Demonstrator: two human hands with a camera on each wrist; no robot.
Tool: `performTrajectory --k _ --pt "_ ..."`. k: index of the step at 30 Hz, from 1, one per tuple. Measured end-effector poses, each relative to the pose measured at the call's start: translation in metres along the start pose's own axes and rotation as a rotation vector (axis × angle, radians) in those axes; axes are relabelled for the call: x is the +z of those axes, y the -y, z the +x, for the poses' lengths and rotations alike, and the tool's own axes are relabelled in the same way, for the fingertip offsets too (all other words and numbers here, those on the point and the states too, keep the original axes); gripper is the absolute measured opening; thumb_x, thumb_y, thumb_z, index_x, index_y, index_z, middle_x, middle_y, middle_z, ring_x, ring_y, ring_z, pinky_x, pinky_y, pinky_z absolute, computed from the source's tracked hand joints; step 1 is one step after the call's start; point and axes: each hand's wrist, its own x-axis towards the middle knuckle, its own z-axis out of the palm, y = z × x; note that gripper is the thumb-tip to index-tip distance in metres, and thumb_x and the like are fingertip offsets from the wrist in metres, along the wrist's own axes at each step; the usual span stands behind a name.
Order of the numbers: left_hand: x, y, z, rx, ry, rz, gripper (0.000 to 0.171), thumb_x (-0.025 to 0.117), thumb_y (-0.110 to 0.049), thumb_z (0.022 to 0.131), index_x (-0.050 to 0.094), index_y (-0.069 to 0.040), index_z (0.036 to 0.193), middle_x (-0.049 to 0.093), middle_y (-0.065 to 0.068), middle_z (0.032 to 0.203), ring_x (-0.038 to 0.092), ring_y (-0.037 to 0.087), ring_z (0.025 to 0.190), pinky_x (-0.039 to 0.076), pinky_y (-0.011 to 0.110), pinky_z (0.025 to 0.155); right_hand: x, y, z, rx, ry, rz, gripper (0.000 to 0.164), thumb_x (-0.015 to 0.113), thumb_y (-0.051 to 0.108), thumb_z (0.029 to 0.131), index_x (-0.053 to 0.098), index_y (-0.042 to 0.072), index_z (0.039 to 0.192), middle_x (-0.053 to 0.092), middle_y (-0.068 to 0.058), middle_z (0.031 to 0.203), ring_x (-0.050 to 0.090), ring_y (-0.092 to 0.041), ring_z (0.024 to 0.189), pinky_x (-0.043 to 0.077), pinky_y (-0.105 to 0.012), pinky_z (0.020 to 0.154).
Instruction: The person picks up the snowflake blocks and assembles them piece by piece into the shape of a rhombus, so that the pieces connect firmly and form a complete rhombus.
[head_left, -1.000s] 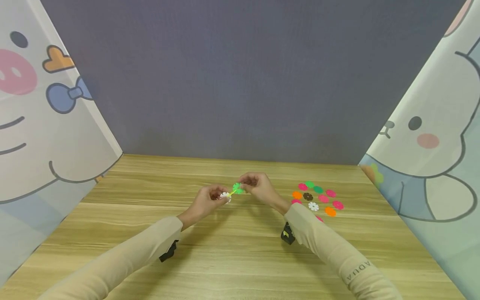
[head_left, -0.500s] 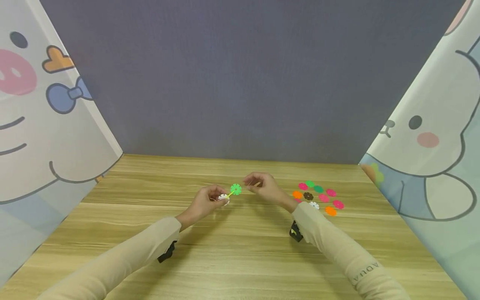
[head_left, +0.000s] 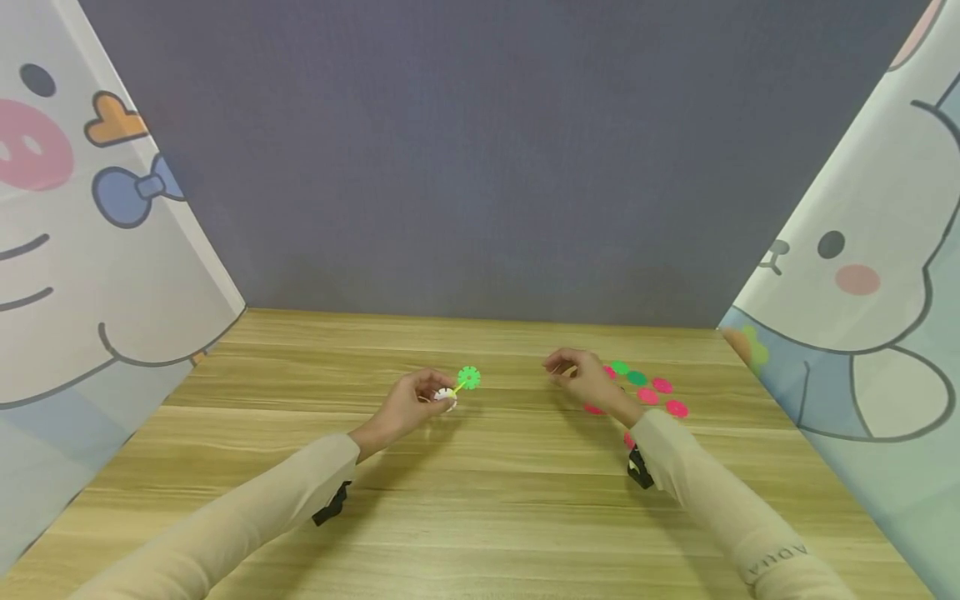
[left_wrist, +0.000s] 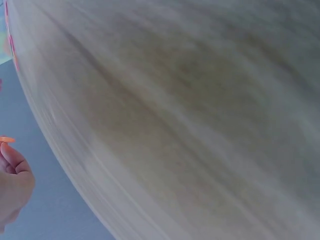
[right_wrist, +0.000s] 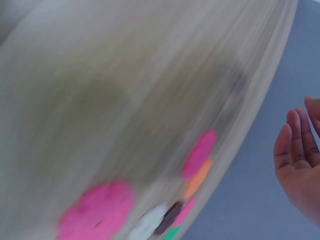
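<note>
My left hand pinches a white notched plastic disc between thumb and fingers, above the wooden table. A yellow disc, seen edge-on, links it to a bright green disc that sticks out to the right. In the left wrist view an orange edge shows at the fingertip of the left hand. Apart from these pieces, my right hand hovers beside the loose discs with loosely bent fingers and nothing in them. Its fingers also show in the right wrist view.
Several loose notched discs lie at the right, among them a dark green disc and a pink disc; the right hand and forearm hide some. A grey panel stands behind the table, with printed cartoon panels on both sides.
My right hand has let go of the green disc and moved right, toward the loose discs. The left hand stays nearly in place with the joined discs.
</note>
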Motion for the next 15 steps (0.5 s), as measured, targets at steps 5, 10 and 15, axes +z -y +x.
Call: performTrajectory --k 5,10,15 --pt "-0.001 0.000 0.000 0.007 0.014 0.002 0.027 0.064 -0.006 0.084 0.059 0.001 0.109 0.063 0.016 0.103 0.055 0.022 0.085 0.048 0.024 0.069 -0.012 -0.018 -0.008 0.029 -0.009 -0.035 0.019 0.058 -0.004 0.084 0.061 -0.005 0.103 0.062 -0.021 0.100 0.059 -0.029 0.089 0.049 -0.029 0.069" --pt "0.000 0.004 0.002 0.007 0.026 0.004 0.030 0.063 -0.006 0.085 0.057 0.001 0.113 0.061 0.017 0.105 0.055 0.022 0.085 0.048 0.026 0.069 -0.023 -0.033 -0.016 0.060 0.011 -0.047 0.023 0.056 -0.010 0.081 0.059 -0.007 0.104 0.061 -0.022 0.101 0.058 -0.030 0.090 0.050 -0.028 0.071" --pt "0.002 0.024 0.012 0.001 0.016 -0.002 0.034 0.065 -0.009 0.084 0.057 -0.003 0.117 0.060 0.015 0.107 0.055 0.021 0.085 0.050 0.028 0.067 -0.031 -0.041 -0.023 0.068 0.025 -0.086 0.024 0.058 -0.009 0.080 0.059 -0.010 0.103 0.060 -0.023 0.100 0.057 -0.032 0.091 0.051 -0.032 0.075"
